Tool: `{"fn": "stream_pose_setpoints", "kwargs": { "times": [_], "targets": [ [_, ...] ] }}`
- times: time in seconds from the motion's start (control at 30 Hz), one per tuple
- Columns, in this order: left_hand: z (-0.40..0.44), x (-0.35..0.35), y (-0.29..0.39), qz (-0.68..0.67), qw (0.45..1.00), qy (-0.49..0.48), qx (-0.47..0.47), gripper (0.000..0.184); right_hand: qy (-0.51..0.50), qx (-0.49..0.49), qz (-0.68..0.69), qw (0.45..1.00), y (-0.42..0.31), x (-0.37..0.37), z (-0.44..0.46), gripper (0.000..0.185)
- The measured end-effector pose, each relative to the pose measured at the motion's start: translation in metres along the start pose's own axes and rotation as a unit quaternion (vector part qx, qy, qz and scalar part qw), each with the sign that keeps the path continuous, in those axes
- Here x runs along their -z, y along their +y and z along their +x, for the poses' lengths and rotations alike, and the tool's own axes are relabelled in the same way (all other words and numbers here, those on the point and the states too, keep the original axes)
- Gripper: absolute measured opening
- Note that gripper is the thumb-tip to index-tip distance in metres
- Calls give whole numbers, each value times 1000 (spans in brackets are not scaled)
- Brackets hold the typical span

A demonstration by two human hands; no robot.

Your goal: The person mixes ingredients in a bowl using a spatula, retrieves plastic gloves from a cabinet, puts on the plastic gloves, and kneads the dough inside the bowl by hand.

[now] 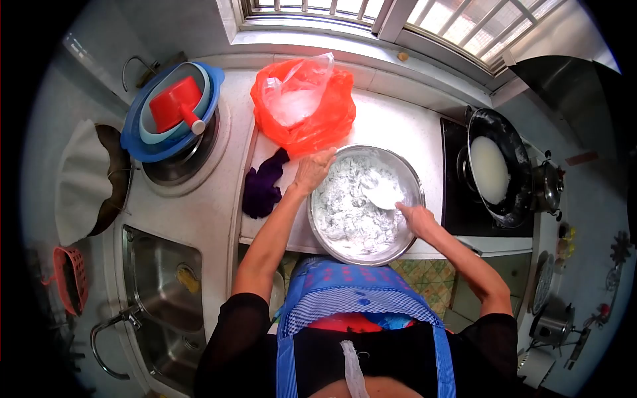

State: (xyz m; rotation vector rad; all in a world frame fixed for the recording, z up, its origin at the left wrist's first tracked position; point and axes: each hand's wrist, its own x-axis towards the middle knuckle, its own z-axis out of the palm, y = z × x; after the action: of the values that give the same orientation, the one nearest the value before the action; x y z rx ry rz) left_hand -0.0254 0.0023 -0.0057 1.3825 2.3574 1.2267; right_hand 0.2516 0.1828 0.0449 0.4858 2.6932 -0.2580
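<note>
A large metal bowl [421, 186] sits at the counter's front edge, full of white, clumpy flour [352, 212]. My left hand [314, 172] grips its upper left rim, the fingers partly hidden at the edge. My right hand [416, 220] is closed round the handle of a wide, pale spoon [383, 197]. The spoon's head rests in the flour on the right side of the bowl, partly coated in white. Directly behind the bowl stands a red plastic bag [305, 136] with a clear bag of white stuff inside. A dark purple cloth [263, 184] lies left of my left hand.
On the right, a black wok [517, 202] with a white layer inside stands on the stove [454, 212]. Stacked blue basins [136, 136] hold a red scoop [176, 106] at the left. A double sink [162, 265] is at lower left; windows run along the back.
</note>
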Motion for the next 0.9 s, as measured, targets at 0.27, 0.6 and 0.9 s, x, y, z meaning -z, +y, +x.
{"fn": "stream_pose_setpoints", "kwargs": {
  "times": [0.27,0.6,0.9],
  "targets": [
    [17,-8,-1,57,998,-11,-39,21,-62,39,100,992,-22,-11,-59,46],
    [26,-16,-1,14,996,9,-85,13,-65,91,153,982,-76,-6,-47,42],
    [26,-14,-10,18,996,-11,-83,22,-16,60,146,987,-71,12,-24,26]
  ]
}}
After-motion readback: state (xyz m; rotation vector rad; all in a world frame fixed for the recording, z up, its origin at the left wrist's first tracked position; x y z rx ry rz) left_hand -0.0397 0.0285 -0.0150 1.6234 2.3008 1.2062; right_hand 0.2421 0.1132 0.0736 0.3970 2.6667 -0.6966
